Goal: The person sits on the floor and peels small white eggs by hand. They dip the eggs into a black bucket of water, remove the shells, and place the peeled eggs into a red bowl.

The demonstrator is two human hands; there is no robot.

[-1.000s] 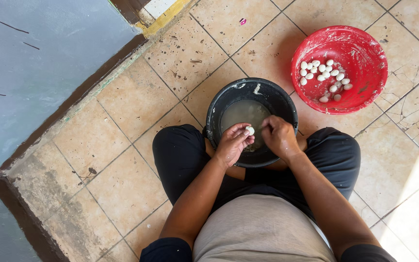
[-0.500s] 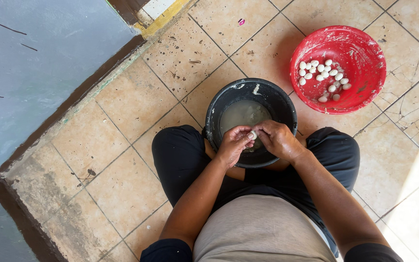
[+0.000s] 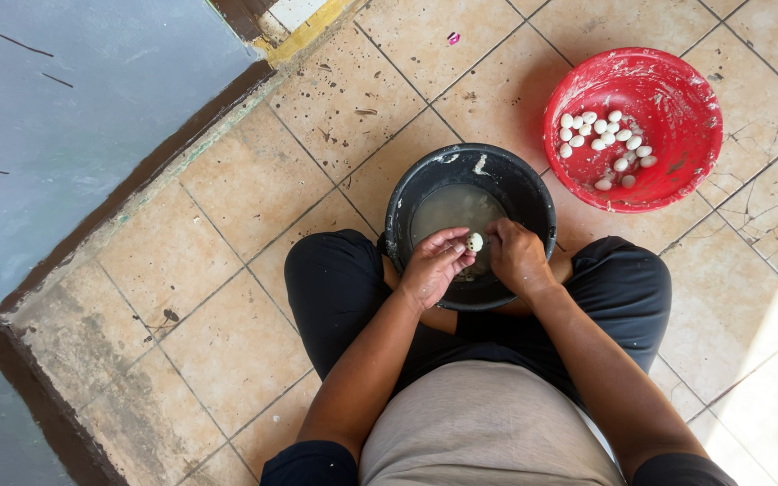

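Where both hands meet: one small white egg (image 3: 474, 241) (above one black bucket (image 3: 533, 193)).

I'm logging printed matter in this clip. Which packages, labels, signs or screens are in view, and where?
None in view. Only a black bucket of cloudy water, a red basin of small white eggs, and one small egg between the left hand and right hand.

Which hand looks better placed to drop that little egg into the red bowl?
Probably the right hand: the red bowl of peeled eggs lies on that side. But the small egg sits in the left hand's fingertips over the black bucket.
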